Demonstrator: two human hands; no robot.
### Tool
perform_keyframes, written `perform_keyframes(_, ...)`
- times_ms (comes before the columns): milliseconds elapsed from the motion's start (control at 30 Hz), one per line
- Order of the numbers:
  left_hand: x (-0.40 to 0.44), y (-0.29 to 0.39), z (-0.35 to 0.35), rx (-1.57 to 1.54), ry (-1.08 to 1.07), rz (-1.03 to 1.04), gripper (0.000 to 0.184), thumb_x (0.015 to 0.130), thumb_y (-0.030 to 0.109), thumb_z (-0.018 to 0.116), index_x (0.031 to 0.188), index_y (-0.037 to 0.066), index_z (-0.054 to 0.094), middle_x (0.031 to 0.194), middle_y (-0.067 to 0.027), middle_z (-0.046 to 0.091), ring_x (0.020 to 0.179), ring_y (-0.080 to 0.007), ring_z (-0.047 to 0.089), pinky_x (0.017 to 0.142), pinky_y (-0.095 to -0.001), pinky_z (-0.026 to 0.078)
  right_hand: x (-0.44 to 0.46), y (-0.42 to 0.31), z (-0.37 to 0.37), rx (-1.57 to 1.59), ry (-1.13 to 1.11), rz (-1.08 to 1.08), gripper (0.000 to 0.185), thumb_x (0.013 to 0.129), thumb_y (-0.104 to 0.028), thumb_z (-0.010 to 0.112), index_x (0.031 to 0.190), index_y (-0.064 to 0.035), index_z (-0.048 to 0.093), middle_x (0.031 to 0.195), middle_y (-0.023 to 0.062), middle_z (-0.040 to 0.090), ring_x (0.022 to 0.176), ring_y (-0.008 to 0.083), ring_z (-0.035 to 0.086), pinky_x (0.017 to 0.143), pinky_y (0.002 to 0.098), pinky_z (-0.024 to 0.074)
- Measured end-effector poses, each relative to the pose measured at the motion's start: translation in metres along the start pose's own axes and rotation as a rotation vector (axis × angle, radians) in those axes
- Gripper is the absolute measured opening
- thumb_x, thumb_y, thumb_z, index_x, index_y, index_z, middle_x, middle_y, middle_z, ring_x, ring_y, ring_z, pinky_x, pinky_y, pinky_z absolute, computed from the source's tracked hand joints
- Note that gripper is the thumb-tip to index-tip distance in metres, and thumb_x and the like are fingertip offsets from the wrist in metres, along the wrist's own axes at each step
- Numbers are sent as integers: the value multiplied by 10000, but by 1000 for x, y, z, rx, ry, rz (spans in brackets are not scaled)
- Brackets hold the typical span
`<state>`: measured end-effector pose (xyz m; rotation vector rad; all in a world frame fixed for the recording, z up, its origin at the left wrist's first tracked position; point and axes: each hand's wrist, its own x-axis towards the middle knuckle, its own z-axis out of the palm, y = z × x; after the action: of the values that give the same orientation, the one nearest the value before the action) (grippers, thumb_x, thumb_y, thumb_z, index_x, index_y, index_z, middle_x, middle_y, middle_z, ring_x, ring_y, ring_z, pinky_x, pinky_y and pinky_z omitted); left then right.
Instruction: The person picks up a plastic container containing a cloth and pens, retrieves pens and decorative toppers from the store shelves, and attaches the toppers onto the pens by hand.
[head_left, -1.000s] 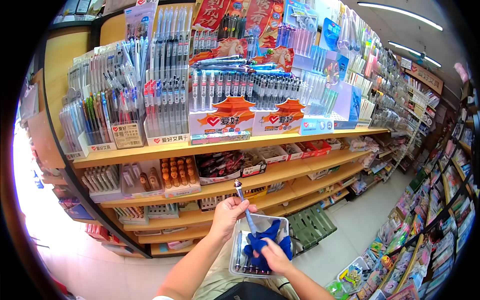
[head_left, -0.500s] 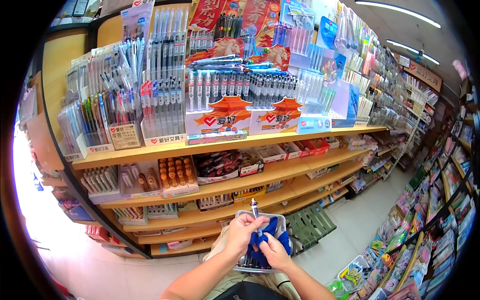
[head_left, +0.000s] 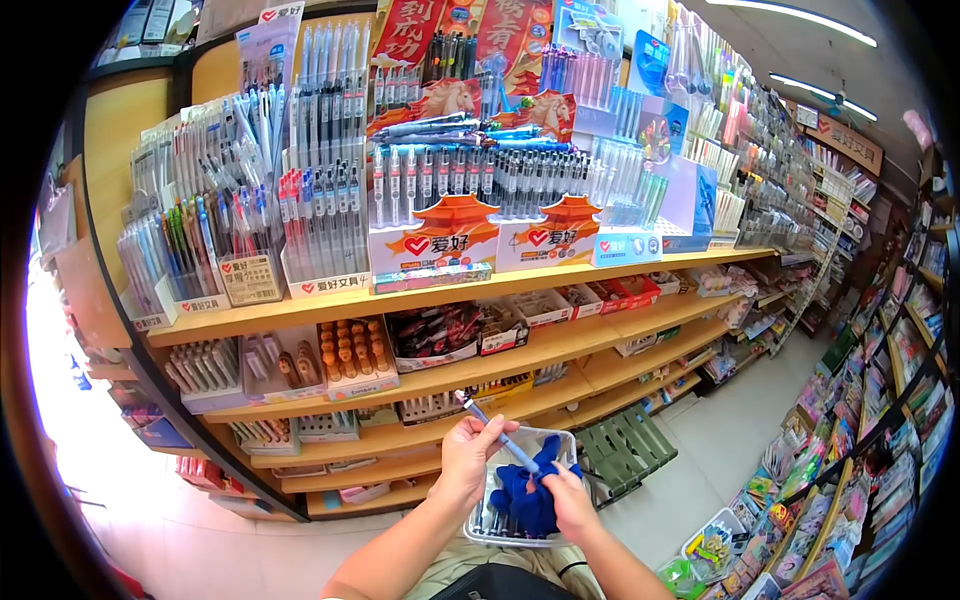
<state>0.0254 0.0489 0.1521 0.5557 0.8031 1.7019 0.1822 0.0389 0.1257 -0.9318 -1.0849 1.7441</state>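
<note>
A blue-grey pen (head_left: 500, 435) slants down to the right, its dark-and-white top end up at the left. Near that upper end my left hand (head_left: 470, 455) pinches it. My right hand (head_left: 570, 498) grips a dark blue cloth (head_left: 528, 500), bunched around the lower part of the pen. Beneath both hands is a clear plastic box (head_left: 565, 440), with several pens (head_left: 492, 522) lying inside. The lower tip of the pen is hidden by the cloth.
Ahead, a wooden shelf (head_left: 350, 301) carries upright pens and display boxes, with more goods on lower shelves. A green crate (head_left: 625, 450) stands on the floor right of the box. Racks of packaged goods (head_left: 835, 490) line the right side.
The pen went from leaning to nearly upright between my hands, and now slants with its top to the left. My left hand has moved left, and the cloth is bunched around its lower part.
</note>
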Motion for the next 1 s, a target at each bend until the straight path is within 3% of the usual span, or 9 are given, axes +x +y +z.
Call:
perform_keyframes(267, 2, 5, -7, -65, -86, 12, 129, 850, 169, 589, 839, 52, 534, 900, -165, 635, 810, -180, 596, 805, -301, 456, 3, 3, -12, 308, -37, 109, 235, 910, -142, 386, 1003, 6, 543, 862, 77, 594, 783, 154, 581, 738, 293, 483)
perform_keyframes(367, 4, 4, -9, 55, -232, 22, 163, 865, 194, 568, 877, 33, 547, 940, -153, 633, 782, -169, 599, 719, -287, 490, 1, -4, -8, 313, -79, 125, 285, 922, -168, 352, 1038, 15, 537, 883, 79, 596, 806, 160, 584, 768, 312, 482)
perform_keyframes(467, -10, 5, -2, 127, -374, -153, 218, 870, 239, 560, 914, 26, 557, 969, -128, 634, 750, -152, 601, 585, -256, 502, 2, 0, -6, 269, -166, 133, 316, 933, -197, 339, 1065, 15, 531, 903, 70, 592, 823, 156, 579, 781, 303, 471)
perform_keyframes(500, -11, -3, -3, 164, -400, -168, 256, 877, 282, 544, 933, 32, 564, 987, -112, 633, 722, -135, 601, 482, -241, 487, 3, 2, -7, 257, -203, 135, 324, 936, -207, 337, 1074, 14, 529, 910, 66, 589, 827, 153, 576, 782, 297, 467)
perform_keyframes(600, -18, -8, 0, 300, -409, -223, 276, 901, 288, 500, 996, 33, 542, 1011, -142, 621, 732, -127, 601, 468, -242, 479, -4, 2, -3, 16, -288, 32, 246, 936, -205, 384, 1011, -28, 539, 880, 25, 552, 808, 112, 520, 752, 242, 417)
perform_keyframes(700, -17, -6, 0, 113, -363, -260, 278, 910, 262, 485, 1065, 32, 487, 985, -148, 622, 771, -155, 602, 538, -259, 501, -4, 6, -6, -168, -355, -31, 191, 928, -182, 412, 990, -38, 522, 856, 20, 530, 785, 103, 494, 743, 244, 405)
perform_keyframes(733, -10, -15, -3, 112, -331, -191, 266, 920, 229, 461, 1092, 27, 442, 883, -127, 619, 813, -198, 601, 650, -302, 516, -5, 9, -3, -204, -368, -46, 194, 930, -181, 404, 983, -36, 522, 858, 18, 526, 789, 102, 489, 746, 241, 400)
perform_keyframes(833, -14, -13, 1, 47, -312, -109, 243, 923, 215, 453, 1066, 18, 450, 790, -98, 589, 838, -243, 599, 735, -342, 506, -6, 8, 0, -287, -417, -111, 172, 926, -161, 405, 943, -28, 513, 850, 11, 509, 791, 90, 467, 752, 235, 388)
perform_keyframes(1000, -4, 3, -2, -100, -308, 71, 189, 925, 213, 442, 1042, 76, 384, 782, -84, 534, 762, -229, 586, 681, -332, 495, -5, 16, -4, -521, -424, -105, 115, 867, -119, 498, 905, -10, 505, 780, 11, 496, 734, 92, 460, 678, 234, 400)
